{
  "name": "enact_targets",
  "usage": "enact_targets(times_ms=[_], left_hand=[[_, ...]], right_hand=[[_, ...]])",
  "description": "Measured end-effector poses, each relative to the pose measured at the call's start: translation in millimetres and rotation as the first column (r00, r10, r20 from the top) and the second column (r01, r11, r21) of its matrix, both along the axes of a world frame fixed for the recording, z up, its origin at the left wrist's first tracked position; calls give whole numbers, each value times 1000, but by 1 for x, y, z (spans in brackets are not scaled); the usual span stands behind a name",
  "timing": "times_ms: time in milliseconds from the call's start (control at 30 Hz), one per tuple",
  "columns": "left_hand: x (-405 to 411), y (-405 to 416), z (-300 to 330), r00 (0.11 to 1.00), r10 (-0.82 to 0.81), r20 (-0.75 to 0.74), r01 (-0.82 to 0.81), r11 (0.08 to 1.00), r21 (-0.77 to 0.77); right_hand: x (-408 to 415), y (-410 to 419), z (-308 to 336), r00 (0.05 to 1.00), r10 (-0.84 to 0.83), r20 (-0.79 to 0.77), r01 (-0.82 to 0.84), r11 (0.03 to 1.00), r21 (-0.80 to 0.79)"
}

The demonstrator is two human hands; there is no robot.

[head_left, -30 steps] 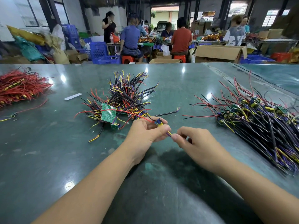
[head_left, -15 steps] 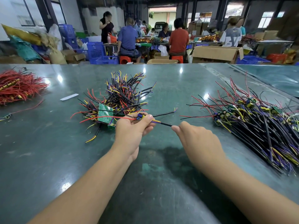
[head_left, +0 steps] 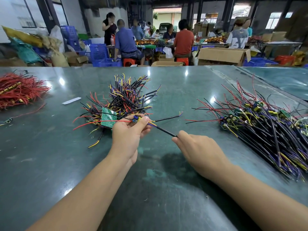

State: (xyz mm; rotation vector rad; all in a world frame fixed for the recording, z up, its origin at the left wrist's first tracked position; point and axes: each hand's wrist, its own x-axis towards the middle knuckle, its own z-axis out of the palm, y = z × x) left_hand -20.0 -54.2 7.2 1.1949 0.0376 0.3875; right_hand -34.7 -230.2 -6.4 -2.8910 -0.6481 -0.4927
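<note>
Black sleeved wire (head_left: 164, 130) being held stretched between both hands, just below frame centre.
It is slanting from upper left to lower right above the surface (head_left: 50, 164); the left hand (head_left: 130, 132) is gripping its small circuit module (head_left: 136, 117), while the right hand (head_left: 198, 149), lower right, is pinching the wire's free end with thumb and forefinger.

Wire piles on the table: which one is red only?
The far-left pile: nearly all red wires. The middle pile and the right pile mix black, yellow, purple and red.
</note>
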Motion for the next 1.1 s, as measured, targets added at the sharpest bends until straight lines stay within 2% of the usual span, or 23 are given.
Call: enact_targets(times_ms=[100,233,400,533,667,733,800,900,1000,1100], left_hand=[[1,-2,-1,1000,-18,-3,18,1000,6],[2,-1,-2,1000,1,9,-1,1000,24],[3,0,-2,1000,11,13,-12,999,45],[5,-1,-3,1000,8,12,-9,999,32],[5,-12,-4,999,29,45,-30,999,29],[4,-13,-5,998,35,51,-36,999,18],[2,-10,-6,999,12,40,-13,1000,26],[-2,-12,-7,998,-59,30,57,996,69],[-6,-21,-7,987,-160,17,157,983,97],[-9,-27,-6,971,-239,18,236,967,93]], right_hand=[[-1,-2,0,1000,-27,-8,27,999,21],[-1,-3,1,990,-122,65,125,991,-41],[1,-2,-1,992,-109,57,111,993,-44],[5,-4,-1,997,-77,16,76,996,54],[9,-8,5,990,-138,-40,143,978,151],[9,-8,4,985,-160,-66,167,979,118],[4,-9,4,982,-185,-42,186,982,16],[-6,-13,12,968,-197,158,215,971,-108],[-10,-5,15,970,-54,236,38,997,70],[-15,9,18,997,-12,76,-4,978,206]])
